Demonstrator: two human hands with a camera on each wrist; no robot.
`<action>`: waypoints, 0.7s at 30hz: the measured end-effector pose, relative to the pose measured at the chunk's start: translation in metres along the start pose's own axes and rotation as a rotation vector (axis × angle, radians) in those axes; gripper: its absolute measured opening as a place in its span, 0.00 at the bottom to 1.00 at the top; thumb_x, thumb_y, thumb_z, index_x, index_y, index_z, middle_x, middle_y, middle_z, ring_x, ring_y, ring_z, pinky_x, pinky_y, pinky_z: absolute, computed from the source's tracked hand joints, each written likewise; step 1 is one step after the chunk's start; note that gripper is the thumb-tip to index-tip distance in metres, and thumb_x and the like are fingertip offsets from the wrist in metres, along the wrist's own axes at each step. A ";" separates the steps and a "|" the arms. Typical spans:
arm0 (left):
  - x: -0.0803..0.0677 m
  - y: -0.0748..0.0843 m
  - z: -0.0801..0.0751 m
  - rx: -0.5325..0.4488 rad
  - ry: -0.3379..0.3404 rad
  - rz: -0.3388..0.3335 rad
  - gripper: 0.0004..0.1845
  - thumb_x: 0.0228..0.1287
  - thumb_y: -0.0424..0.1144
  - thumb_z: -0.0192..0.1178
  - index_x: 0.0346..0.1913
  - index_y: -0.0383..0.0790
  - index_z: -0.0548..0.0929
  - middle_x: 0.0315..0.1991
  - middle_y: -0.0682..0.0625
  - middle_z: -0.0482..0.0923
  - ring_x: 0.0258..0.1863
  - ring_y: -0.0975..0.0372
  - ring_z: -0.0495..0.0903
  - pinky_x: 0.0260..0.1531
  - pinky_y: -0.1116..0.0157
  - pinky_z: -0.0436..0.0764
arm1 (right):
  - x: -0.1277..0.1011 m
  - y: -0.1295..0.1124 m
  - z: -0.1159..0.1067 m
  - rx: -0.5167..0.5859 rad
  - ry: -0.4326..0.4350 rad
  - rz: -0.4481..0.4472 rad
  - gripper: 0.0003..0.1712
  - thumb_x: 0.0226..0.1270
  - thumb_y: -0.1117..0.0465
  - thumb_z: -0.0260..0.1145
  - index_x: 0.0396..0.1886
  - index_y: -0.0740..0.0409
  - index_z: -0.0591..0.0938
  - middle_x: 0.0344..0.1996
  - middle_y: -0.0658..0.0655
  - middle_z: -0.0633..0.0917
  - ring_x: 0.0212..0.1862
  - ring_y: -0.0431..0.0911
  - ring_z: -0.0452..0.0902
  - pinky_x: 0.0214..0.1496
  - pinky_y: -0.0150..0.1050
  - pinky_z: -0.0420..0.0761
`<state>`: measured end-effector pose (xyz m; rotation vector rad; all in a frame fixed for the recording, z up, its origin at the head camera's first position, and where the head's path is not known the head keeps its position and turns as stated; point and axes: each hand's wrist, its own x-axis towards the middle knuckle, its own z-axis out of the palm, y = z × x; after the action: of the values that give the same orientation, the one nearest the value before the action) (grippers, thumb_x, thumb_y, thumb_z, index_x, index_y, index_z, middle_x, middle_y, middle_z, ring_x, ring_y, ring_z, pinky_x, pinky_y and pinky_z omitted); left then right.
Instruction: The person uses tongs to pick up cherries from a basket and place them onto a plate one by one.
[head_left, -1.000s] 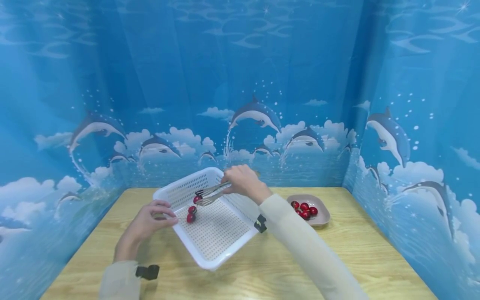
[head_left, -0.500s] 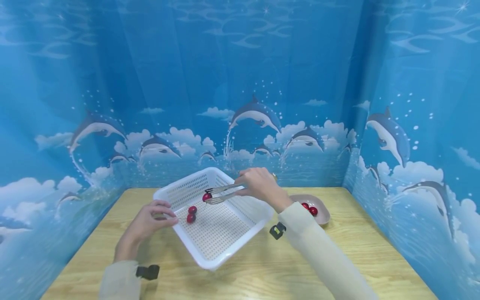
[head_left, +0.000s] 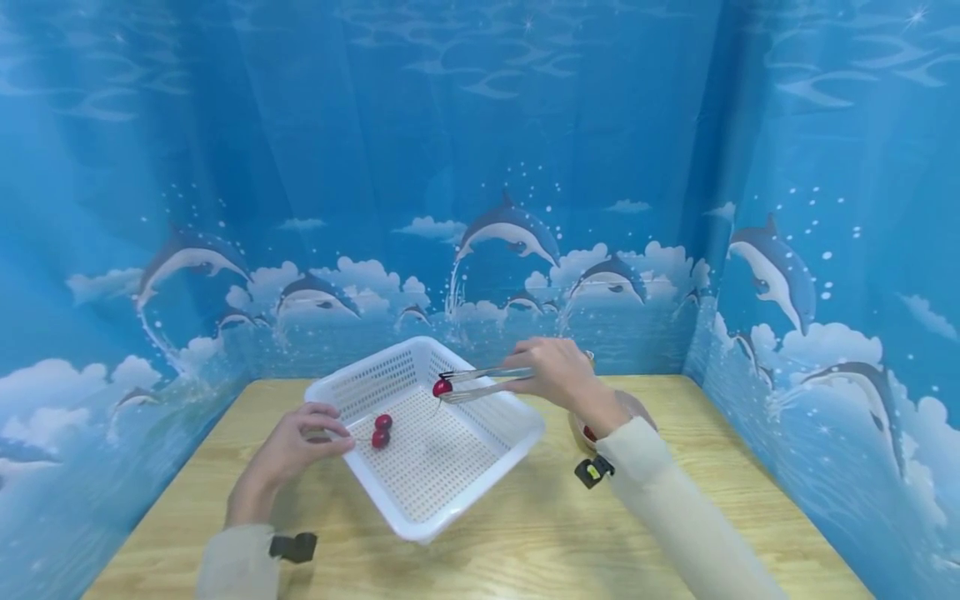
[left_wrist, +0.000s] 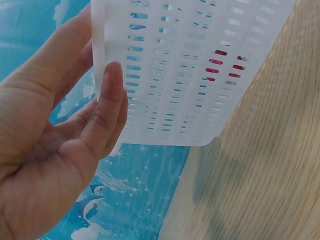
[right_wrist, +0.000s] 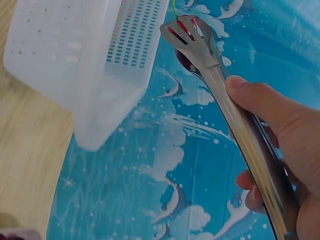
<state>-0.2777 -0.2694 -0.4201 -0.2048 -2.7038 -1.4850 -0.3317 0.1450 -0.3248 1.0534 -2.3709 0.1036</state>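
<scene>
Right hand (head_left: 558,371) fingers clamp slotted steel tongs (head_left: 480,383), pinching a red cherry (head_left: 442,387) clear above the white perforated plastic basket (head_left: 450,492); left hand (head_left: 296,446) fingers curl on its rim, steadying it.

Right hand (head_left: 558,372) moved with the metal tongs (head_left: 483,382) from above the left part of the white basket (head_left: 480,479) toward its far right edge. One red cherry (head_left: 442,387) lifted from the basket floor, now pinched in the tong tips, above the holes near the far wall. Only two cherries (head_left: 382,430) left near the basket's left wall instead of three. Pink dish (head_left: 637,406) at the table's right side now mostly hidden behind the right sleeve.
</scene>
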 end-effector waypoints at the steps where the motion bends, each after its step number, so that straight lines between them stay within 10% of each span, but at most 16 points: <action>1: 0.000 0.000 0.000 -0.002 0.001 0.000 0.15 0.59 0.40 0.77 0.43 0.33 0.90 0.65 0.34 0.71 0.62 0.43 0.78 0.55 0.55 0.88 | -0.003 0.002 -0.002 0.002 0.001 0.009 0.17 0.58 0.45 0.79 0.43 0.45 0.93 0.38 0.48 0.92 0.35 0.42 0.87 0.23 0.26 0.77; 21: -0.002 -0.001 -0.002 -0.011 -0.012 0.007 0.16 0.58 0.42 0.76 0.43 0.34 0.89 0.65 0.35 0.71 0.62 0.44 0.78 0.55 0.56 0.88 | -0.058 0.035 -0.030 -0.038 0.028 0.141 0.15 0.58 0.48 0.80 0.44 0.46 0.92 0.40 0.51 0.92 0.36 0.46 0.88 0.20 0.25 0.72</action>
<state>-0.2757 -0.2723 -0.4199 -0.2239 -2.7019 -1.5016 -0.3115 0.2161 -0.3231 0.8612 -2.4100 0.1229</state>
